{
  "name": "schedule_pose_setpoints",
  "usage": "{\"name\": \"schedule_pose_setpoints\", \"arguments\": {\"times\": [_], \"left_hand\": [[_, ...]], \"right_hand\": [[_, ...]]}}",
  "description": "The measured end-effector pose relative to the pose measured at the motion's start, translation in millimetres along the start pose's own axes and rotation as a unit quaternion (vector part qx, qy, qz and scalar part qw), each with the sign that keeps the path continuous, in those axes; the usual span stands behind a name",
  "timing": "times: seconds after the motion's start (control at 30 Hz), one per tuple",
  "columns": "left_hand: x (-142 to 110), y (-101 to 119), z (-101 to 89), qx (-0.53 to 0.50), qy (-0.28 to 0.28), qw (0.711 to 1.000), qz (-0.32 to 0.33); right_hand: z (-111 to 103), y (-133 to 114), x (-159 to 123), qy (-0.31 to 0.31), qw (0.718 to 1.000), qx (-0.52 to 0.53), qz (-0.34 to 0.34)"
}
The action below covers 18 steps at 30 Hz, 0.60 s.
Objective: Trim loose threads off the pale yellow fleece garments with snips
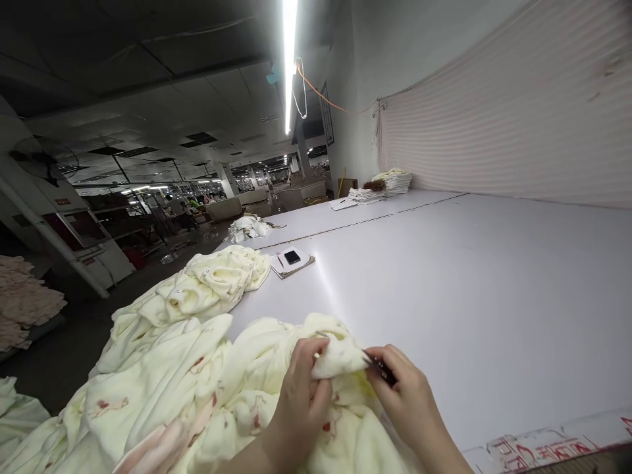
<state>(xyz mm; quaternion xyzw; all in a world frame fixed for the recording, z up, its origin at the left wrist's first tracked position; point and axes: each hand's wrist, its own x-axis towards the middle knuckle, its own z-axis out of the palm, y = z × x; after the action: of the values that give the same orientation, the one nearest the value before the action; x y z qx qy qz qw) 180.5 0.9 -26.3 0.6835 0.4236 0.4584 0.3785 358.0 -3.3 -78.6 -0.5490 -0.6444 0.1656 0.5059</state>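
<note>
My left hand (305,395) is closed, pinching a fold of a pale yellow plush garment (340,359) between thumb and fingers. In my right hand (402,388) is a small dark pointed tool, by its look thread snips (381,368). Their tip meets the right end of the pinched fold; whether the blades are apart is too blurred to tell. The rest of the garment lies bunched under both hands, with reddish printed or stitched figures on it. More pale yellow plush cloth (162,368) is heaped to the left along the table edge.
On the white table (444,296) lie a phone (291,257) and a stack of papers (296,266). Farther back are a white cloth pile (248,227) and folded stacks (395,182). A pinkish heap (27,303) stands left, beyond the table. Striped sheeting (508,112) covers the right wall.
</note>
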Motion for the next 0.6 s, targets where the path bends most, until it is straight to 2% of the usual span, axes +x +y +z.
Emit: {"name": "schedule_pose_setpoints", "arguments": {"times": [0.03,0.1,0.17,0.2,0.3,0.37,0.47,0.6], "left_hand": [[1,2,-0.8,0.004,-0.026,0.999,-0.021],[5,3,-2.0,-0.035,-0.092,0.988,-0.119],[9,2,-2.1,-0.132,-0.110,0.961,-0.217],[10,1,-1.8,-0.181,-0.100,0.949,-0.239],[12,-1,-0.4,-0.281,-0.058,0.926,-0.247],[11,-2,0.2,-0.307,-0.050,0.915,-0.257],[9,-3,0.1,-0.300,-0.079,0.909,-0.280],[6,-3,-0.3,-0.271,-0.104,0.914,-0.283]], "right_hand": [[0,1,4,0.029,1.000,-0.001,0.004],[-1,2,12,0.074,0.997,-0.015,0.026],[-2,0,17,0.079,0.994,-0.039,0.057],[-2,-1,17,0.066,0.994,-0.046,0.068],[-5,-4,10,-0.015,0.998,-0.018,0.061],[-8,-4,2,-0.060,0.997,0.033,0.037],[-13,-5,-8,-0.094,0.993,0.072,0.015],[-13,-11,-7,-0.113,0.992,0.062,0.003]]}}
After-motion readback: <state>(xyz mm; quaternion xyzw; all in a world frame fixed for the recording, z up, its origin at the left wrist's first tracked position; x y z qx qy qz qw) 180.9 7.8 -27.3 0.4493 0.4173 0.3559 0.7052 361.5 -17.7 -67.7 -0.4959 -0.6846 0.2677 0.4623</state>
